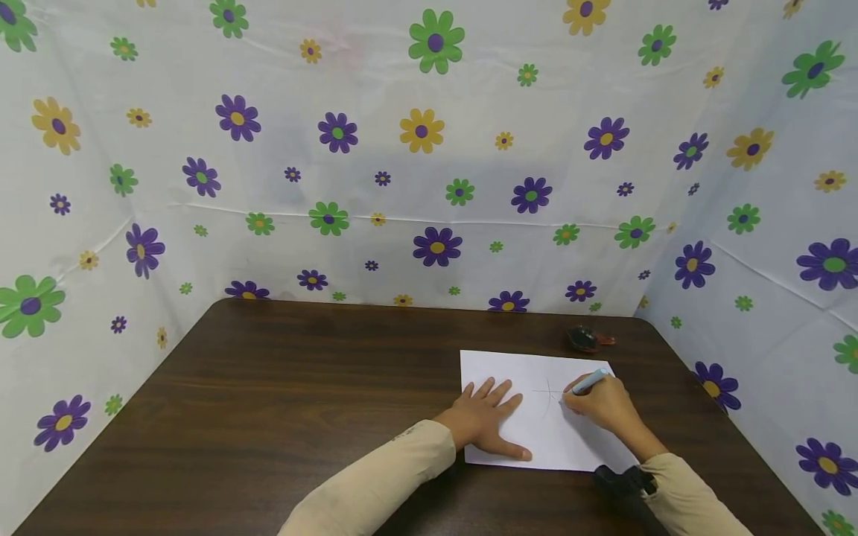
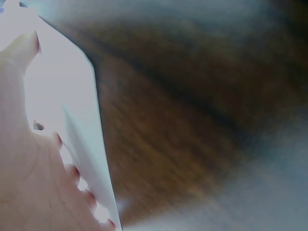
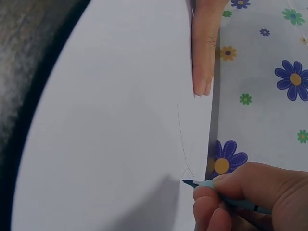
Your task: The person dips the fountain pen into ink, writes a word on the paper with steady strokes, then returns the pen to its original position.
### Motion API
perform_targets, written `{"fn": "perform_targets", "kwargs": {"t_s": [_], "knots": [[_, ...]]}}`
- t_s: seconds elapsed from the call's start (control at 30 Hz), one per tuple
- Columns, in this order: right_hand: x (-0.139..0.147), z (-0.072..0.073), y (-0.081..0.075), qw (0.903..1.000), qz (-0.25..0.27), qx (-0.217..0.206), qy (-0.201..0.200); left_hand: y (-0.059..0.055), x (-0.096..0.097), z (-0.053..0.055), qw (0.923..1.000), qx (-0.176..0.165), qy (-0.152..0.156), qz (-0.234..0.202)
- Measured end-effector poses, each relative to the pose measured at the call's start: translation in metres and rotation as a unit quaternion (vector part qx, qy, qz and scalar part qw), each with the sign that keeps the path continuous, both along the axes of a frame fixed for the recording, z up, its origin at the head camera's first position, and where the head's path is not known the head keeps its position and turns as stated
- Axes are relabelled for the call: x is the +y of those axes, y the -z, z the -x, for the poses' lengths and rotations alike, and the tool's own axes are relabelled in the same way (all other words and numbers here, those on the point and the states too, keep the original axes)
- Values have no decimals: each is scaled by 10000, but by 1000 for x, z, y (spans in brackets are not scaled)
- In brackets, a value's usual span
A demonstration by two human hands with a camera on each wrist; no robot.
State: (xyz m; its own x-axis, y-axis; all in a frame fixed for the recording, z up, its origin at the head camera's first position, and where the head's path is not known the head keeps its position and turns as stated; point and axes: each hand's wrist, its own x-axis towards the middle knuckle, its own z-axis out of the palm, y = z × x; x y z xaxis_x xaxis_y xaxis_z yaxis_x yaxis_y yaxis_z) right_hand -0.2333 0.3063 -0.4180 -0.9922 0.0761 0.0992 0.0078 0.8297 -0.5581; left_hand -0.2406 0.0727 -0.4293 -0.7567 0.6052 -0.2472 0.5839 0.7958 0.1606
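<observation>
A white sheet of paper [image 1: 516,365] lies on the table's right half. My left hand [image 1: 484,424] rests on its left side, fingers spread and thumb near the lower edge. In the left wrist view that hand [image 2: 29,168] lies over the bright sheet. My right hand [image 1: 606,406] pinches a light blue pen [image 1: 590,381] over the sheet's right part. The dark pen tip [image 3: 185,181] is right at the paper beside a thin curved line [image 3: 181,132]. In the head view, thin crossed lines [image 1: 548,391] and a faint curve show between the hands.
A small dark object with a reddish-brown end [image 1: 585,339] sits at the table's back right, beyond the paper. The brown wooden table [image 1: 302,402] is bordered by white flowered sheeting [image 1: 375,97] at the back and both sides. A black strap [image 1: 623,480] is around the right wrist.
</observation>
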Motion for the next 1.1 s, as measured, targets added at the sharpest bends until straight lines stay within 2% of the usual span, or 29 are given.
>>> {"fn": "perform_targets", "kwargs": {"t_s": [0.13, 0.3, 0.6, 0.9, 1.1], "knots": [[2, -4, -4, 9998, 44, -174, 37, -4, -2, -3, 9999, -20, -10, -129], [6, -7, -6, 9995, -8, -304, 73, -3, -1, -3, 9999, 44, -15, -101], [12, -16, -7, 9987, -1, -490, 138, -6, -2, -3, 9999, -104, 39, -117], [17, -23, -9, 9984, -36, -563, 44, -2, -2, -2, 9997, -140, 28, -173], [21, -25, -10, 9979, -54, -635, 108, 5, -1, 2, 9999, -50, 10, -155]]}}
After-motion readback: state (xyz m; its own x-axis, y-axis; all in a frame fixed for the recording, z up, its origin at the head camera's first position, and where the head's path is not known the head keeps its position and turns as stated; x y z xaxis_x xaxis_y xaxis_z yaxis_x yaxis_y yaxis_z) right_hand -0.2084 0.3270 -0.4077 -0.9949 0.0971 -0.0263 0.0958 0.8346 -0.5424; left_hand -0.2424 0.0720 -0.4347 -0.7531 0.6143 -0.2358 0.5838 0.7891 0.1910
